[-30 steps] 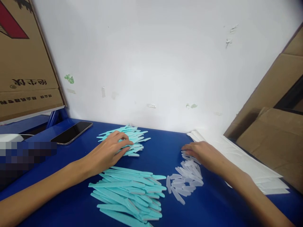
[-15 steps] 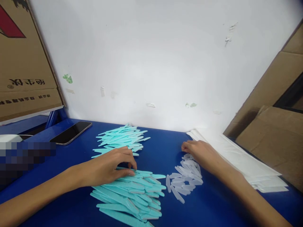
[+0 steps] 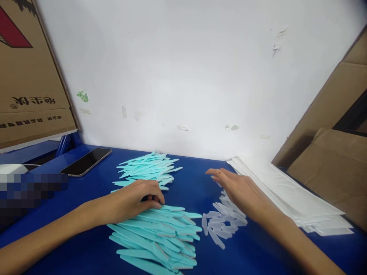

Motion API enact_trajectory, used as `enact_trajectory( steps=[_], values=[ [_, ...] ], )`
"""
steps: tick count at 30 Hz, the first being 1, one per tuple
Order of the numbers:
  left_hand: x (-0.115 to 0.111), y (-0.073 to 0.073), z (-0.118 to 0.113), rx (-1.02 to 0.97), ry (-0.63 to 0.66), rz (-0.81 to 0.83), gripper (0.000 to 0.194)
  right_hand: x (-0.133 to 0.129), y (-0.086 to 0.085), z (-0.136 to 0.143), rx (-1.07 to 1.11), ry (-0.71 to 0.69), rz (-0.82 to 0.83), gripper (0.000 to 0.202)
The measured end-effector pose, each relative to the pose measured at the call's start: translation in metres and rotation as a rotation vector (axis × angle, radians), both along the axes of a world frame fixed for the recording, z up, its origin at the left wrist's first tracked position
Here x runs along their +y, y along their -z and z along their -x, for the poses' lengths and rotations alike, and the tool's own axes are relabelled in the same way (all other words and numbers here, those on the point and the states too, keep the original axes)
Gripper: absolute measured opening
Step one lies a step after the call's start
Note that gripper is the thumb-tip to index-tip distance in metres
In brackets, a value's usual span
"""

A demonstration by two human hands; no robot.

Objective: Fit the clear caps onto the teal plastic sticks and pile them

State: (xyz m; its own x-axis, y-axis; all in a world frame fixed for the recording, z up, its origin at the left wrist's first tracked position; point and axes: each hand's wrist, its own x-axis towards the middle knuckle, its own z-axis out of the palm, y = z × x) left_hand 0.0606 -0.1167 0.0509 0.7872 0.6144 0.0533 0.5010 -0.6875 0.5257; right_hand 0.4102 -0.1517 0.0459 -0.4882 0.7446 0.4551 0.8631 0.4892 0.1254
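My left hand (image 3: pixel 137 200) rests over the near pile of turquoise eyebrow razors (image 3: pixel 160 233), its thumb and fingers pinched together on a razor at the pile's upper edge. Most of that razor is hidden under the hand. My right hand (image 3: pixel 235 185) hovers over the far end of a heap of small translucent plastic blade covers (image 3: pixel 222 221), fingers stretched out to the left. Beneath its fingertips a pale translucent piece shows; whether it is touched is hard to tell. Farther back lies a second pile of turquoise razors (image 3: pixel 149 166).
A phone (image 3: pixel 87 162) lies at the table's back left. White flat plastic bags (image 3: pixel 286 191) are stacked to the right. Cardboard boxes (image 3: pixel 31 76) flank both sides, and a white wall (image 3: pixel 183 76) stands behind the blue table (image 3: pixel 195 179).
My right hand has gone from curled fingers to stretched ones, reaching slightly left. My left hand's thumb and fingertips have come together at the razors.
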Motion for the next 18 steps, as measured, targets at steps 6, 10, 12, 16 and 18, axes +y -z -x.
enact_trajectory(
  steps=[6, 10, 12, 16, 18],
  values=[
    [-0.003, 0.0, 0.0, -0.01, -0.057, -0.037, 0.026, -0.005, 0.004, 0.017, 0.049, -0.072, -0.041, 0.04],
    [-0.005, 0.001, -0.002, 0.023, -0.1, -0.053, 0.023, -0.008, 0.006, 0.029, 0.164, -0.245, -0.035, 0.03],
    [-0.004, 0.003, -0.002, 0.022, -0.108, -0.07, 0.022, -0.011, 0.006, 0.033, 0.215, -0.327, -0.023, 0.024],
    [0.0, 0.008, -0.002, 0.034, -0.126, -0.156, 0.022, -0.017, 0.004, 0.04, 0.262, -0.335, -0.065, 0.021],
    [0.001, 0.011, -0.002, 0.04, -0.123, -0.231, 0.022, -0.019, 0.003, 0.041, 0.274, -0.32, -0.085, 0.02]
  ],
)
